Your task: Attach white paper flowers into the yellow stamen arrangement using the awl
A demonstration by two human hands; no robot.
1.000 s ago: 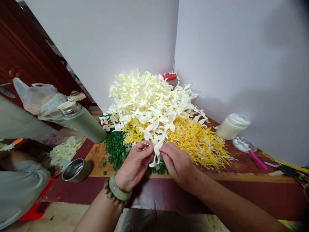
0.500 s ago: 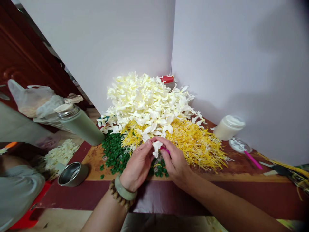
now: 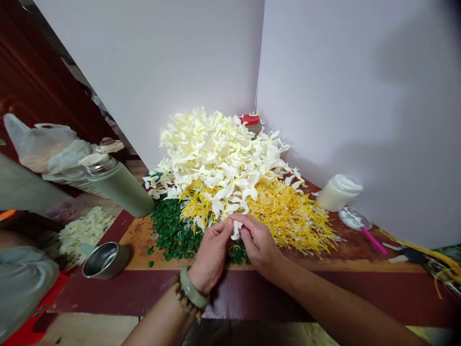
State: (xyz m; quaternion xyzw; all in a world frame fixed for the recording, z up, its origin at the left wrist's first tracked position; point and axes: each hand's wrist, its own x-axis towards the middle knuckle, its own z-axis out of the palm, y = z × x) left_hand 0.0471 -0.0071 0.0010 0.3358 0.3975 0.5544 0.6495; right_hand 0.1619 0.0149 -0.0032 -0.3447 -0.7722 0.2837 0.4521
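Between my fingertips, at the near edge of the piles, is a small white artificial flower [image 3: 236, 230]. My left hand [image 3: 211, 257] pinches its left side with thumb and finger. Closed on the other side is my right hand [image 3: 262, 245], its forefinger reaching over the top; a bit of magenta shows beside that forefinger, mostly hidden. Just beyond lies a large heap of white artificial flowers [image 3: 212, 144]. Yellow stamens [image 3: 291, 214] are piled on the right, and small green plastic pieces [image 3: 173, 228] lie to the left and under my hands.
Left on the table stand a green thermos [image 3: 120, 182] and a metal cup [image 3: 104, 262]. At right are a white jar [image 3: 340, 193], a dish of white paste [image 3: 355, 218] with a magenta stick [image 3: 373, 240], and dark-handled tools [image 3: 414, 254]. Another person's clothed leg [image 3: 25, 288] is far left.
Both hands have shifted slightly down and the left wrist has turned a little. The flower stays between the fingers, now showing less of itself. The whole view has shifted slightly.
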